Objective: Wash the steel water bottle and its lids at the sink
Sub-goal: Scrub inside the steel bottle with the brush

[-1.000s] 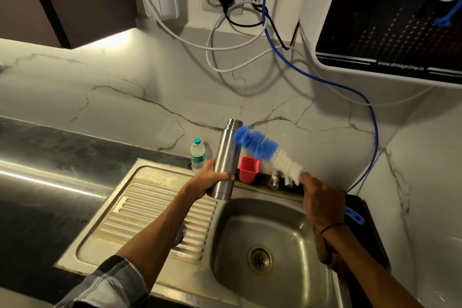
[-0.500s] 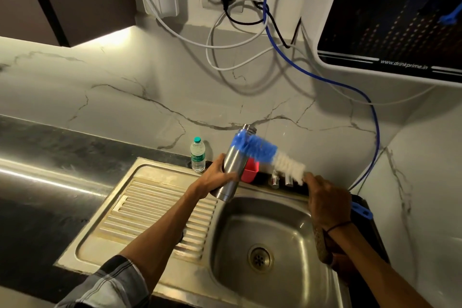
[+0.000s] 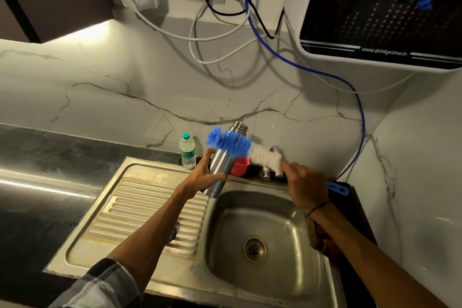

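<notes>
Steel sink (image 3: 332, 280), nearest the viewer, with its drain (image 3: 254, 249) in the basin and a ribbed drainboard (image 3: 140, 210) at 9 o'clock from the basin; left hand (image 3: 203, 175), over the drainboard's far right corner, fingers curled around the lower body of the steel water bottle (image 3: 226, 157), which is tilted with its open mouth toward 1 o'clock, above the sink's rim; right hand (image 3: 305, 189), at 3 o'clock from the bottle, fingers clamped on the handle of a bottle brush (image 3: 243, 149), whose blue and white bristles lie across the bottle's upper part, outside its mouth; red cup (image 3: 240, 166) just behind the bottle; small plastic bottle (image 3: 187, 150) upright on the dark counter (image 3: 50, 157) at 9 o'clock from the steel bottle; marble wall (image 3: 125, 82) with cables (image 3: 325, 75) farthest.
</notes>
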